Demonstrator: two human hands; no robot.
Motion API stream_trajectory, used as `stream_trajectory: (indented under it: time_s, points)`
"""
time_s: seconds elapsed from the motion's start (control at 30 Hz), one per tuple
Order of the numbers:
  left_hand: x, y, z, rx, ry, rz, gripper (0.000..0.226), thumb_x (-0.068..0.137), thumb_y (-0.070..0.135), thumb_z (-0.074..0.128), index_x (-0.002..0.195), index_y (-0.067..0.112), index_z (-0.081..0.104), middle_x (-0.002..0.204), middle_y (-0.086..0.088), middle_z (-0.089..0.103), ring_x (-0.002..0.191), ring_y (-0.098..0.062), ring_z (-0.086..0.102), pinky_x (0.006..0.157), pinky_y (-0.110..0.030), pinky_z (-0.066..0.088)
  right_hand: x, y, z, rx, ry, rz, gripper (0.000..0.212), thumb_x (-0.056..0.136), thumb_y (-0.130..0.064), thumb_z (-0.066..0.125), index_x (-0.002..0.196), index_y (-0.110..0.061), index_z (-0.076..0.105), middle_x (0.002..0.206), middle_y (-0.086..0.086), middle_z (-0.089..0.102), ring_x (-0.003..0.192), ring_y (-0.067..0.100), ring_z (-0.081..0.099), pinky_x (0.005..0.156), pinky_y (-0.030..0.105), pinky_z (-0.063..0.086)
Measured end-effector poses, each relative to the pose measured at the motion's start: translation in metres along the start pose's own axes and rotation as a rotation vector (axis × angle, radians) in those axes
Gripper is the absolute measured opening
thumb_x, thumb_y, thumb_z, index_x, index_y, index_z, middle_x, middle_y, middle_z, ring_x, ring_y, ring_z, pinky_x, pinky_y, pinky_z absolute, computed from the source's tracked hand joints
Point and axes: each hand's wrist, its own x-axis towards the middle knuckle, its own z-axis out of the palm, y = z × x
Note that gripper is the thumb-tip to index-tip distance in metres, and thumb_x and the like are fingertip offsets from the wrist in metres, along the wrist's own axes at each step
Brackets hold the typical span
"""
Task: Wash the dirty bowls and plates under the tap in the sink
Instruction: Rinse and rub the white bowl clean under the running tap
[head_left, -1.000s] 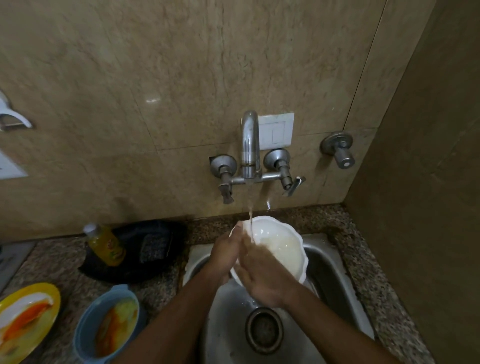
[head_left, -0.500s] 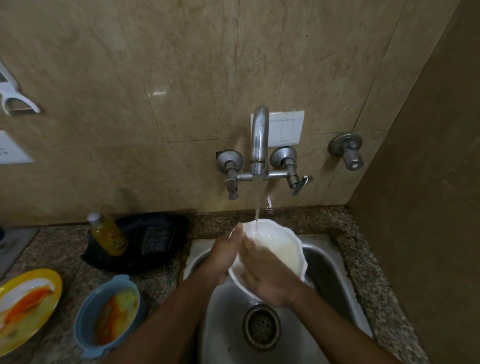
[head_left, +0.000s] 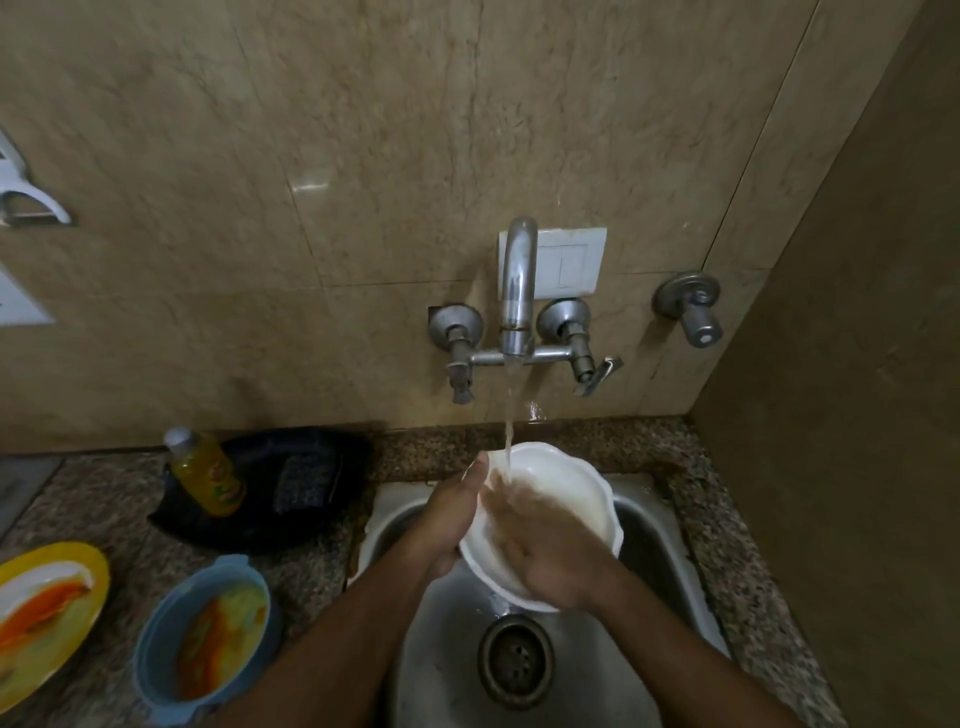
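A white scalloped bowl is held tilted over the steel sink, under water running from the wall tap. My left hand grips the bowl's left rim. My right hand lies flat inside the bowl with fingers spread, in the stream of water. On the counter to the left stand a blue bowl smeared with orange and yellow residue and a yellow plate with orange and white smears.
A yellow bottle stands on a black tray with a dark scrubber behind the sink's left side. The granite counter rims the sink. A wall closes in on the right. The sink drain is below my hands.
The view has tilted slightly upward. My right hand has shifted a little inside the bowl under the water; the left hand keeps its grip on the rim.
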Motion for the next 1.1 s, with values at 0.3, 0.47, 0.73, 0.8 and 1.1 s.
stream_trajectory:
  time_s: [0.3,0.47,0.73,0.8,1.1]
  points:
    - [0.011,0.007,0.006,-0.067,-0.036,0.020,0.047,0.093,0.057,0.054,0.109,0.018,0.074,0.104,-0.012,0.076,0.099,-0.030,0.072,0.096,-0.050,0.053,0.000,0.003,-0.005,-0.036,0.137,0.079,0.069,0.102,-0.049,0.026,0.158,-0.019,-0.001,0.166,0.003,0.005,0.152,0.020,0.004,0.123,0.037,0.006]
    - [0.012,0.013,0.012,-0.106,-0.038,0.021,0.047,0.096,0.052,0.052,0.111,0.012,0.072,0.103,-0.015,0.075,0.098,-0.030,0.072,0.094,-0.045,0.055,-0.007,-0.003,-0.004,-0.002,0.047,-0.021,0.067,0.103,-0.052,0.018,0.158,-0.018,0.002,0.164,-0.004,-0.004,0.152,0.013,0.000,0.122,0.029,-0.001]
    - [0.023,0.015,0.024,-0.106,-0.097,0.035,0.054,0.091,0.062,0.054,0.111,0.016,0.073,0.106,-0.012,0.075,0.100,-0.028,0.071,0.092,-0.044,0.055,-0.010,-0.005,-0.009,0.030,0.099,0.018,0.079,0.093,-0.069,0.012,0.158,-0.025,-0.004,0.165,-0.006,0.003,0.150,0.014,0.012,0.120,0.028,0.009]
    - [0.026,0.021,0.027,-0.050,-0.076,0.069,0.051,0.091,0.063,0.052,0.101,0.018,0.073,0.101,-0.009,0.074,0.093,-0.025,0.070,0.087,-0.037,0.055,-0.001,-0.003,-0.005,-0.007,0.177,0.081,0.083,0.092,-0.072,0.011,0.158,-0.024,-0.006,0.166,-0.004,-0.003,0.152,0.013,0.002,0.122,0.030,0.002]
    - [0.024,0.023,0.033,-0.140,-0.125,0.052,0.066,0.079,0.073,0.060,0.118,0.020,0.069,0.113,-0.012,0.073,0.107,-0.029,0.069,0.101,-0.050,0.050,-0.002,-0.003,-0.006,0.016,0.164,0.067,0.079,0.098,-0.058,0.024,0.157,-0.018,-0.010,0.163,-0.001,-0.017,0.151,0.014,-0.014,0.124,0.038,0.002]
